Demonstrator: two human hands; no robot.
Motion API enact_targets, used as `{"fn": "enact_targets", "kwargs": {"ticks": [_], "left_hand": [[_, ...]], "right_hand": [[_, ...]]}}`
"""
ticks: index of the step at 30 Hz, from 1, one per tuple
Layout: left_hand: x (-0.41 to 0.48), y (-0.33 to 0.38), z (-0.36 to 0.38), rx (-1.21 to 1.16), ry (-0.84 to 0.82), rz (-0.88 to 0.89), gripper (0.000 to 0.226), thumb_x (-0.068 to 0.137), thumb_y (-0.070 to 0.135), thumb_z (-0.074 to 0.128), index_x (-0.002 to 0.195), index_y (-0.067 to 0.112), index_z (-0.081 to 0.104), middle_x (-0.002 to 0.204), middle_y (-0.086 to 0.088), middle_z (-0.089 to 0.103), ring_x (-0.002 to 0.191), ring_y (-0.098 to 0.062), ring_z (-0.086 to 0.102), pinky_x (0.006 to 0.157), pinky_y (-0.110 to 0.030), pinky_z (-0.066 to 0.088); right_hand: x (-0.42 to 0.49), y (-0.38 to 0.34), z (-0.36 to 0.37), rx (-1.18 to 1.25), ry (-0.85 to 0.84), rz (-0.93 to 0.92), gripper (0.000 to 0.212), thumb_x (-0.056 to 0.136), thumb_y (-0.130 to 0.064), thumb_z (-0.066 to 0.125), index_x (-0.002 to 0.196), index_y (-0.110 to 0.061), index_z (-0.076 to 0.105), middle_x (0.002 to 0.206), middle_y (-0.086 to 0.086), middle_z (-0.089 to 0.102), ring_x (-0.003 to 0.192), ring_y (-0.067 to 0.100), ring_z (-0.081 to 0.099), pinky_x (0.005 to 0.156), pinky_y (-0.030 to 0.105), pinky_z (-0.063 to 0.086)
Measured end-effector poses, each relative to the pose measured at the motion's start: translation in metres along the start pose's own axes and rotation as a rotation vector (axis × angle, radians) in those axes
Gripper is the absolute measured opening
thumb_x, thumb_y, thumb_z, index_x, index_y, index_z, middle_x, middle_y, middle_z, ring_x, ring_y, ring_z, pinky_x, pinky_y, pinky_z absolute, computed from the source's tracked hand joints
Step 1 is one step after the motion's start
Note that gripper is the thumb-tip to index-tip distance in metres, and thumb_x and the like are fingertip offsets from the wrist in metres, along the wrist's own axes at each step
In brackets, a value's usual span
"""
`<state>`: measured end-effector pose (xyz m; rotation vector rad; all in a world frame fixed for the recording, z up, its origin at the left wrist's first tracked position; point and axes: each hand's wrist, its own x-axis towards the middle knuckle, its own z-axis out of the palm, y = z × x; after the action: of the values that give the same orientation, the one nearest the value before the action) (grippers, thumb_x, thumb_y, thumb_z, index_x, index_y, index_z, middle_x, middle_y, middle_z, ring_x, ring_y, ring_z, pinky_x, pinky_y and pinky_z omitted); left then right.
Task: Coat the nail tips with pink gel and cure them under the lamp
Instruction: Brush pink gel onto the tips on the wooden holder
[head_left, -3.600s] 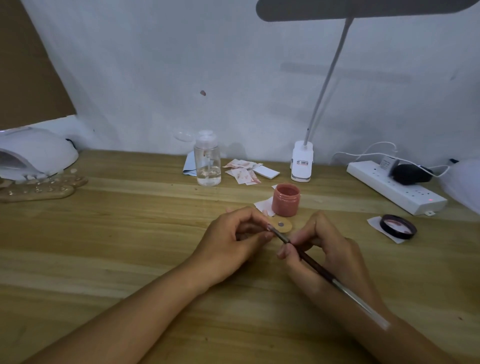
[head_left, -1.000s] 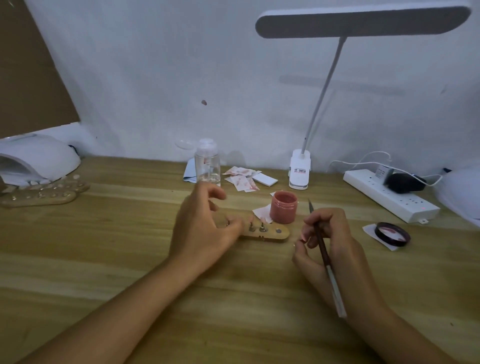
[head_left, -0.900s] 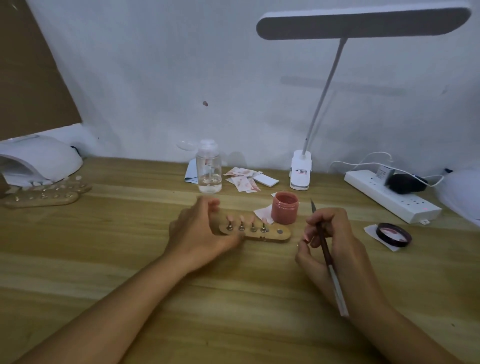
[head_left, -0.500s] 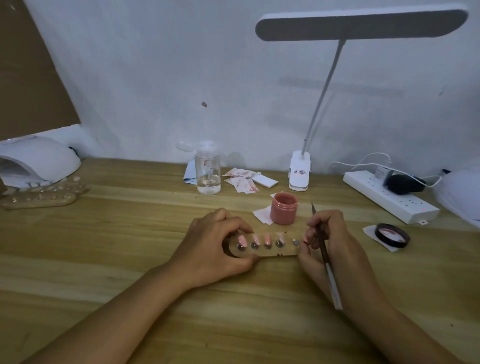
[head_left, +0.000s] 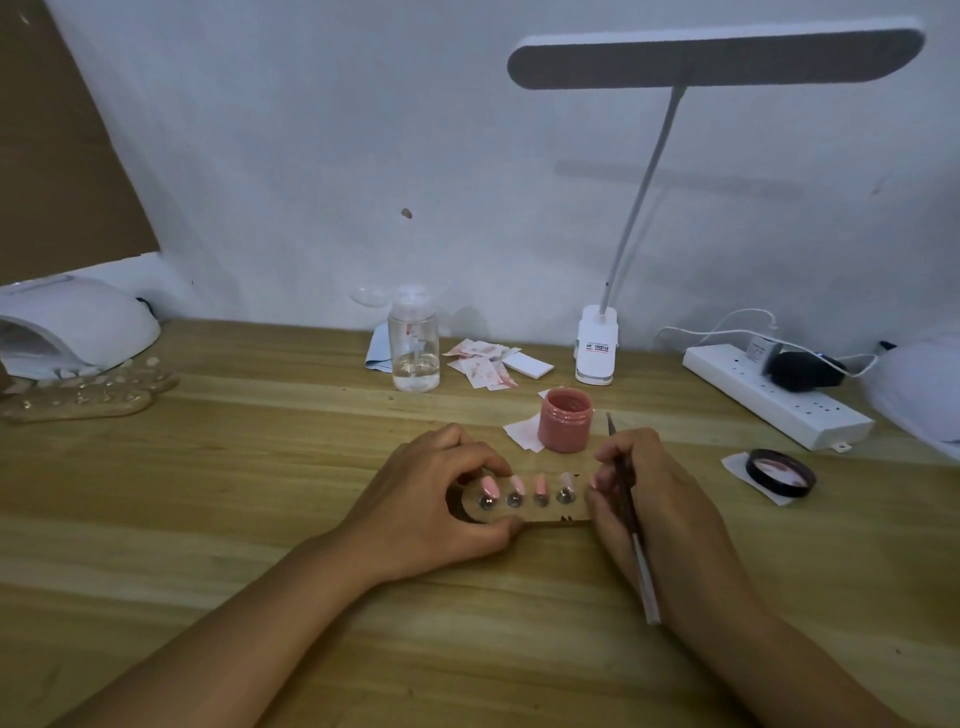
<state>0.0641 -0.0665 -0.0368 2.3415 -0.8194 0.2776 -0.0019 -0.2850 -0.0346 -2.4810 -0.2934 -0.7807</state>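
Tabletop open to the left; gel jar stands just behind holder, bottle & prob. paper scraps farther back.

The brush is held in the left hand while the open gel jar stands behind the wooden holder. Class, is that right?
No. The head view shows the brush in the right hand; the open gel jar does stand behind the wooden holder.

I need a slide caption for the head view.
Left hand grips the wooden nail-tip holder; right hand, gripping a brush, touches its right end.
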Motion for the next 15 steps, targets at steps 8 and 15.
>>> {"fn": "enact_targets", "kwargs": {"ticks": [8, 15], "left_hand": [[-0.0002, -0.0018, 0.0022, 0.012, 0.020, 0.005, 0.043, 0.065, 0.063, 0.068, 0.101, 0.038, 0.069, 0.090, 0.022, 0.055, 0.093, -0.001, 0.055, 0.079, -0.022, 0.044], [0.0005, -0.0027, 0.0023, 0.022, 0.041, -0.023, 0.053, 0.064, 0.067, 0.061, 0.110, 0.040, 0.066, 0.098, 0.022, 0.051, 0.097, -0.001, 0.054, 0.089, -0.031, 0.048]], "right_hand": [[-0.0011, 0.0021, 0.0004, -0.019, -0.058, -0.014, 0.044, 0.079, -0.011, 0.068, 0.106, -0.031, 0.041, 0.082, -0.018, 0.052, 0.077, 0.003, 0.057, 0.066, 0.029, 0.051], [-0.0024, 0.0065, 0.0032, 0.036, -0.020, 0.026, 0.049, 0.077, -0.008, 0.068, 0.106, -0.034, 0.037, 0.082, -0.016, 0.053, 0.076, 0.003, 0.057, 0.065, 0.031, 0.050]]}}
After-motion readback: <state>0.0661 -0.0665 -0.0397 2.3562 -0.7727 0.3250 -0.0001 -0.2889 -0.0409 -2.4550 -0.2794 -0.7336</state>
